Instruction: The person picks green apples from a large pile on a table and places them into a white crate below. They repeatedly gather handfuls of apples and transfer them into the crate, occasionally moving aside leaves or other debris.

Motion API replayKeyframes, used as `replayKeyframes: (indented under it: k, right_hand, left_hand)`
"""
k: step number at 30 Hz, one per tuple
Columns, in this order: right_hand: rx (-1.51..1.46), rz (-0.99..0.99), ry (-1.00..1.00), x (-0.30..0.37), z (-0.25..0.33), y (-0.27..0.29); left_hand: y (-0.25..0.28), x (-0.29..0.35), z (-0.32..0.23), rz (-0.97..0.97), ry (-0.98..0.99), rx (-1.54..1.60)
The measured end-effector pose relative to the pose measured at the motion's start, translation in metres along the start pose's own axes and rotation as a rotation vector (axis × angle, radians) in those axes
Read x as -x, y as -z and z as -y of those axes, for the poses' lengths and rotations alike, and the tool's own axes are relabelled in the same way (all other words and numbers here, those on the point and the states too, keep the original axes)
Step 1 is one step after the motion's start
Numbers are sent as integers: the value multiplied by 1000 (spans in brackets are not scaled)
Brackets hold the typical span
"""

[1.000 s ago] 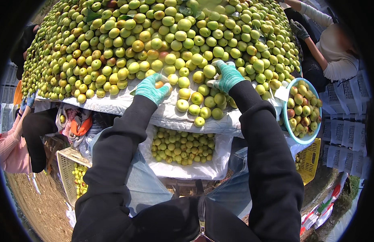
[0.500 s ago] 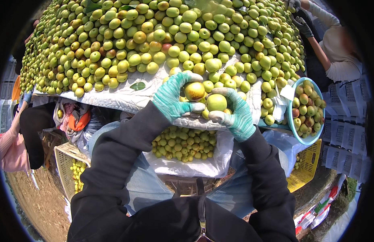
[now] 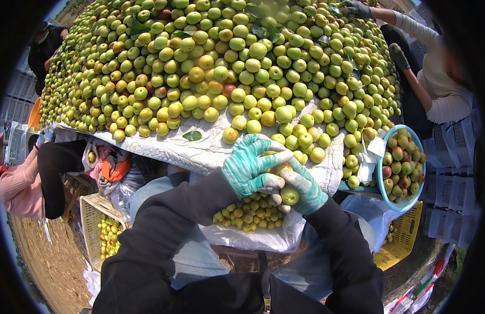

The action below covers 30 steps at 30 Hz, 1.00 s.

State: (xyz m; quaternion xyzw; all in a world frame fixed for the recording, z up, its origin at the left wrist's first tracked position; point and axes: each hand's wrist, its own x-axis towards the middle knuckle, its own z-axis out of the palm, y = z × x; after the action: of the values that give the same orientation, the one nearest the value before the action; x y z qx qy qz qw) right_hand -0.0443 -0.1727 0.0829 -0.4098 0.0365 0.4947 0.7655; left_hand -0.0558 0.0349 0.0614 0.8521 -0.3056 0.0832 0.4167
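Both my hands wear striped teal-and-white gloves and meet above the near edge of a cloth heaped with green jujubes (image 3: pixel 284 114). My left hand (image 3: pixel 250 166) is closed round a yellowish-brown jujube (image 3: pixel 277 168), which its fingers largely cover. Against my right palm sits a green jujube (image 3: pixel 290 195), with my right hand (image 3: pixel 307 189) curled about it. The right fingertips touch the left fingers at the brownish jujube. Below my hands, more jujubes (image 3: pixel 247 213) lie in a container lined with white plastic (image 3: pixel 274 239), partly hidden by my gloves.
At right stands a light-blue basin (image 3: pixel 380 167) of redder jujubes, above a yellow crate (image 3: pixel 410 230). A pale yellow crate (image 3: pixel 90 230) with fruit is at left. Gloved co-worker's hands (image 3: pixel 398 56) are at the far right; another person's pink sleeve (image 3: pixel 25 188) is at left.
My hands have come together and moved down toward me, over the lined container. Before, they were apart, each holding up one jujube. The view has shifted slightly.
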Motion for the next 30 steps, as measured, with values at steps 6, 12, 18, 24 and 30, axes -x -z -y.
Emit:
replayKeyframes:
  k: [6,12,18,24,30]
  right_hand:
    - [79,-201,161,-2,13,9]
    - [265,-360,279,13,29,22]
    - [231,-496,199,16,30,24]
    - [-164,-436,207,-1,35,30]
    - [-502,-365,232,-8,40,26]
  left_hand:
    - [31,-96,111,-330,625,-650]
    - [19,-157,133,-246,1008,-715]
    - [7,-150,107,-113,793,-710]
    - [-50,-122,74,-195,529,-451]
    - [-56,-88,1,-117,206,-272]
